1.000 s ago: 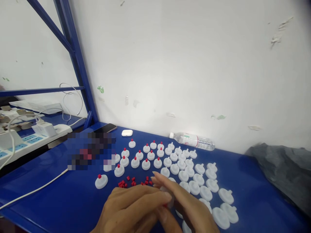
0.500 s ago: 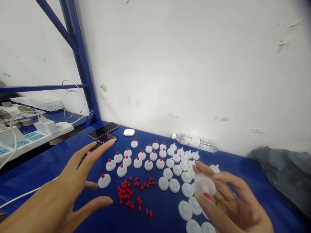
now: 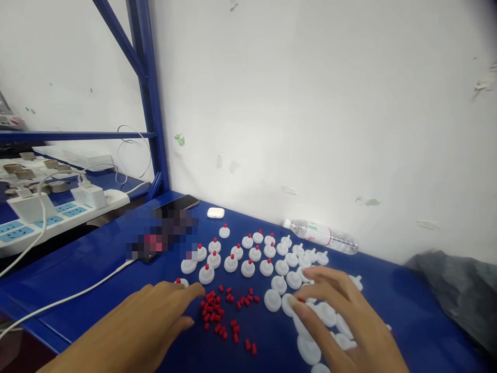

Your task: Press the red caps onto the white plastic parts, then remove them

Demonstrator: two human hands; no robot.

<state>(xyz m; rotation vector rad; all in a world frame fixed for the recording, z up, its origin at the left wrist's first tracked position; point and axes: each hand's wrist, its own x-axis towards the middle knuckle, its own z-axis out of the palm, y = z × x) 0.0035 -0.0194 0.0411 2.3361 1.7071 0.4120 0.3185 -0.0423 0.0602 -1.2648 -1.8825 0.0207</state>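
While the left hand (image 3: 155, 316) hung just left of loose red caps (image 3: 216, 317) on a blue tabletop (image 3: 279, 344), its thumb and forefinger stood parted, with nothing visible between them. The right hand (image 3: 355, 318) arched over white discs (image 3: 273, 300) at right, fingers bent and apart from the thumb; a spot of red (image 3: 301, 299) showed by the thumb tip, though whether it gripped a piece could not be told. The caps were short cylinders; the discs, round with slim stems. Farther off, left of center, stood red-topped discs (image 3: 247, 268). Near the far wall (image 3: 310, 103) lay a clear, labeled bottle (image 3: 318, 234), contents indistinct, right of a small white case (image 3: 216, 213).
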